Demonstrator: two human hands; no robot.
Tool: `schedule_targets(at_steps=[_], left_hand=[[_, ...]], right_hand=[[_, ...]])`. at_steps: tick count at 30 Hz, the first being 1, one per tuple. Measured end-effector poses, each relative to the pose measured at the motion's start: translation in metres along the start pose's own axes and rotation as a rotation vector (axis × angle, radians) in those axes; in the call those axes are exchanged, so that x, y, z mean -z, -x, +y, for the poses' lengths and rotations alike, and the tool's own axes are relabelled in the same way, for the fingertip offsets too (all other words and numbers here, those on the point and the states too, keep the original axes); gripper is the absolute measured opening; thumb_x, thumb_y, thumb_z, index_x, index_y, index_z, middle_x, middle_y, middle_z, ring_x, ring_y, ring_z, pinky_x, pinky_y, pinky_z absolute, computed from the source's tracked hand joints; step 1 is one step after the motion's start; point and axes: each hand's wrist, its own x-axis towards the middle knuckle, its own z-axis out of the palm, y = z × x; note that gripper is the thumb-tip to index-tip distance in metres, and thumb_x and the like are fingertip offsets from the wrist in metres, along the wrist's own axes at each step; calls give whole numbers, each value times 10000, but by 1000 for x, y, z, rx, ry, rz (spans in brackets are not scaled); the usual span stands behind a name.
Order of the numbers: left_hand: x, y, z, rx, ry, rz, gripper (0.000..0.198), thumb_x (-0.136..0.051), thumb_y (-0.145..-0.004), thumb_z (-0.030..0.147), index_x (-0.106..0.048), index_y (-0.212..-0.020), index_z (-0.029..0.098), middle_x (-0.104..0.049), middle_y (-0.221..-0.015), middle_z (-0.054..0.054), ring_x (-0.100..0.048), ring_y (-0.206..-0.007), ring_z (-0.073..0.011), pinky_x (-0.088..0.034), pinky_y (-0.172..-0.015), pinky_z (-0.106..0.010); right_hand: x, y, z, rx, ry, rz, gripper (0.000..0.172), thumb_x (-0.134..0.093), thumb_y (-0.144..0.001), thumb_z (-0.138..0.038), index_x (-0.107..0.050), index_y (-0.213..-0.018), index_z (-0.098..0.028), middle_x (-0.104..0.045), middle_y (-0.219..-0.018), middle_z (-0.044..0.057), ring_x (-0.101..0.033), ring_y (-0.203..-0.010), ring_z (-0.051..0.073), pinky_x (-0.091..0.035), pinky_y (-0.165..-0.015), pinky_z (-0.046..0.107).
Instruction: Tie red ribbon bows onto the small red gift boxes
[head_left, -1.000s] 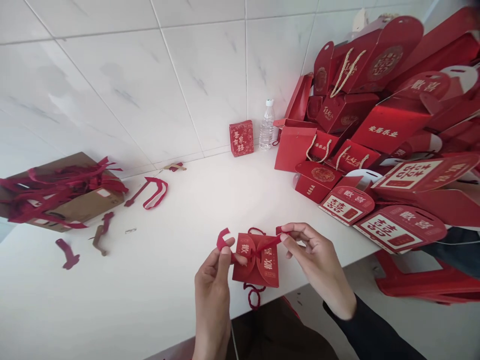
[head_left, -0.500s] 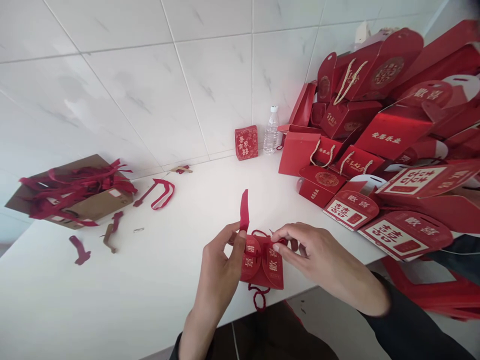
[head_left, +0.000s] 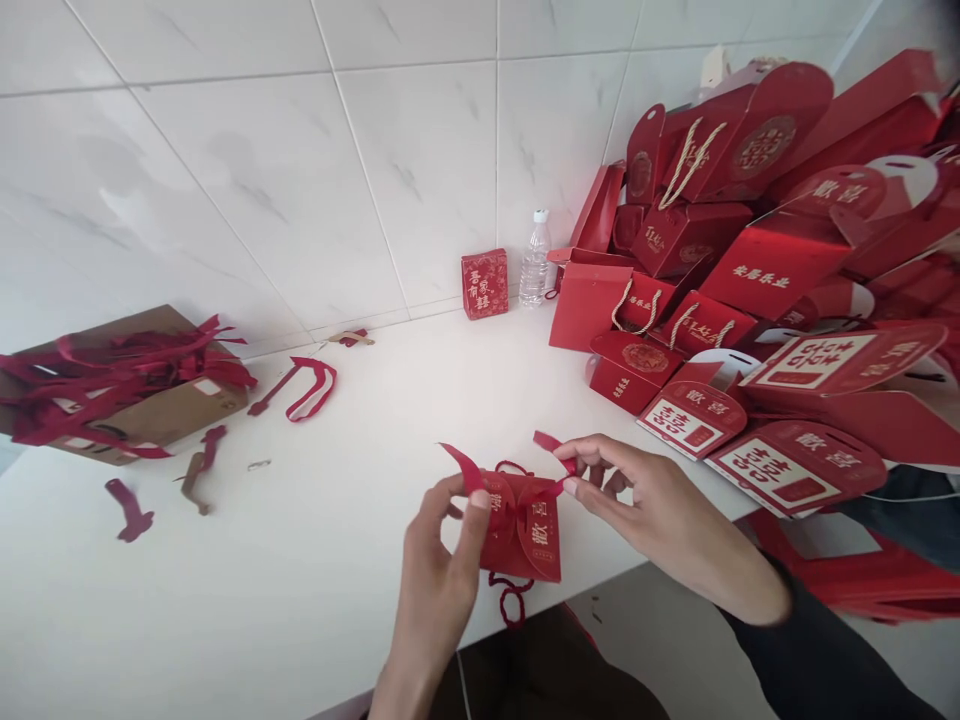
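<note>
A small red gift box with gold characters lies near the table's front edge. Across its top runs a red ribbon, crossing between the two rounded flaps. My left hand pinches one end of that ribbon at the box's left side, the tail pointing up and left. At the upper right of the box, my right hand is closed on the other end, whose tip sticks out past the fingers. A dark red twisted cord loops out below the box, and more cord shows behind it.
At the left stands a cardboard box full of red ribbons. Loose ribbon pieces lie beside it. A small red box and a plastic bottle stand by the wall. Many red gift boxes are piled at the right.
The ribbon's left end has gone from upright to leaning left. Its right end now shows stretched between the box and my right hand. The view has shifted slightly.
</note>
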Motion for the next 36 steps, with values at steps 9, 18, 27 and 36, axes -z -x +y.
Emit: schedule_targets(at_steps=[9,18,27,36], left_hand=[[-20,32,-18,-41,209,4,383,-484,-986,544,-742,-1124,297,-593,-1305,-87,-524,-1286,-279,-488,-1005,-397],[-33,33,-28,-85,75,162,160,-672,-917,363,-768,-1038,324,-651,-1183,-56,-612,-1153,-240,-525,-955,-366],[-45,39,-29,-59,88,219,174,-669,-921,369,-762,-1060,320,-666,-1181,-54,-613,-1161,-234,-529,-957,-358],[-51,34,-25,-30,56,247,184,-638,-939,396,-757,-1045,304,-674,-1137,-61,-619,-1127,-231,-534,-919,-344]], right_hand=[[-52,37,24,-171,-403,206,466,-619,-959,-516,-473,-1344,-298,-637,-1085,53,-669,-952,206,-602,-745,302],[-62,38,2,98,53,166,59,-554,-1015,-283,-596,-1056,-279,-628,-972,5,-629,-827,190,-509,-744,328],[-71,29,1,120,245,159,108,-484,-1015,-198,-537,-934,-244,-599,-885,9,-597,-827,232,-452,-703,368],[-68,31,2,89,149,146,128,-408,-1056,-268,-496,-969,-237,-603,-893,12,-597,-801,209,-454,-699,344]])
